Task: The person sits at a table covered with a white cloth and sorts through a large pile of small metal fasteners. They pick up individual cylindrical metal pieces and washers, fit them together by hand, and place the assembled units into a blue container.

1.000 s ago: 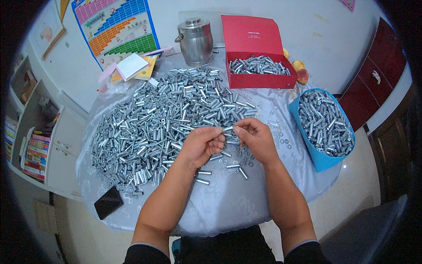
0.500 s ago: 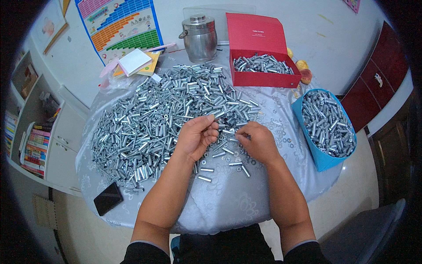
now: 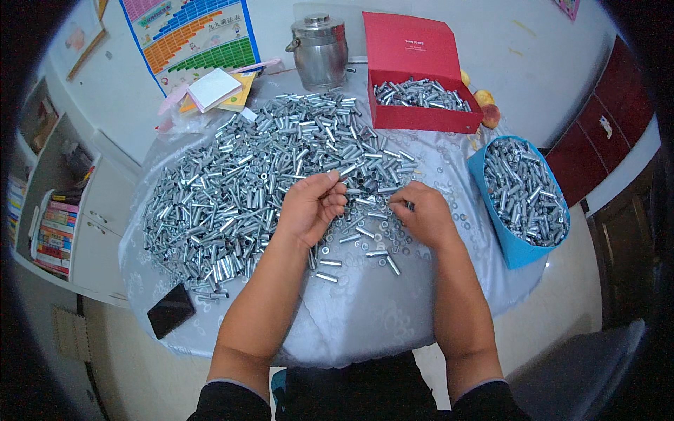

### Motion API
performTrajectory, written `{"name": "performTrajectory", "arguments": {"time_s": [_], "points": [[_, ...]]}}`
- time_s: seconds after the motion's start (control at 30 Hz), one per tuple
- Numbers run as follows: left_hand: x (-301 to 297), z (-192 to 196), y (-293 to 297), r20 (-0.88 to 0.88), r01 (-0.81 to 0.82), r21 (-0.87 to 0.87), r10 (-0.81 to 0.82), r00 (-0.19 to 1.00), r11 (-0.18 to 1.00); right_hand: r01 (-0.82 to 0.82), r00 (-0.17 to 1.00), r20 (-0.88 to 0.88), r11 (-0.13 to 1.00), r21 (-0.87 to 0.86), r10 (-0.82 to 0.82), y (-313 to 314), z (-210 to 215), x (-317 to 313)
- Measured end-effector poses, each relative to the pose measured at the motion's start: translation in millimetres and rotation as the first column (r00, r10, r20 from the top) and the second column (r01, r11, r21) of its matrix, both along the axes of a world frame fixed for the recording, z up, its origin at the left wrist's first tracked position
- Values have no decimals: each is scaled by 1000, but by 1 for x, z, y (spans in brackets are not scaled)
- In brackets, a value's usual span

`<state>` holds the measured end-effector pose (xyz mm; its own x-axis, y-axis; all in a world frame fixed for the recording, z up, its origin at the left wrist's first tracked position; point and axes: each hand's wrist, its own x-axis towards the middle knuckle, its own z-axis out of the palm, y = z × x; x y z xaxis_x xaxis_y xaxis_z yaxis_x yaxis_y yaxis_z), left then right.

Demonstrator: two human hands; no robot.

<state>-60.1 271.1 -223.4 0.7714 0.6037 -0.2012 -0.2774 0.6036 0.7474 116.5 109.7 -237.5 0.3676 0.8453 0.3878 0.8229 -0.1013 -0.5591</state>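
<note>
My left hand (image 3: 311, 209) is closed over the right side of a big heap of metal sleeves and bolts (image 3: 239, 182). Its thumb and forefinger pinch a short silvery metal sleeve (image 3: 348, 170). Just to the right, my right hand (image 3: 425, 212) hovers with fingertips pressed together; whatever it holds, if anything, is too small to make out. Between and below the hands lie loose washers or nuts and a few stray sleeves (image 3: 328, 263) on the pale tablecloth (image 3: 351, 316).
A blue bin (image 3: 509, 242) full of metal pieces stands at right. The open red box (image 3: 428, 121) at the back holds more. Near it are a steel pot (image 3: 321, 59) and fruit (image 3: 490, 116). A black phone (image 3: 170, 311) lies front left; notebooks (image 3: 214, 90) sit back left.
My right hand has moved slightly right and away from the left hand, widening the space between them. The left hand keeps its pinch in nearly the same place.
</note>
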Motion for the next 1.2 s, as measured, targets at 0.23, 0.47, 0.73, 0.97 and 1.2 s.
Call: {"name": "performTrajectory", "arguments": {"time_s": [0.23,0.47,0.73,0.97,1.2], "points": [[-1,1,-1,-8,15,-6,-15,1000,1000,-298,953,-128,922,-246,274,-15,14,-3],[2,-4,-1,-15,45,-2,-45,999,999,-290,956,-88,879,-378,278,-11,17,-17],[2,-3,-6,-51,85,48,-83,995,995,-212,977,-67,911,-354,201,-6,13,-16],[4,-6,-12,-79,111,60,-106,991,992,-42,871,-490,999,16,44,-1,12,-13],[8,-5,-19,-97,160,65,-154,983,985,115,564,-793,929,352,231,8,6,-16]]}}
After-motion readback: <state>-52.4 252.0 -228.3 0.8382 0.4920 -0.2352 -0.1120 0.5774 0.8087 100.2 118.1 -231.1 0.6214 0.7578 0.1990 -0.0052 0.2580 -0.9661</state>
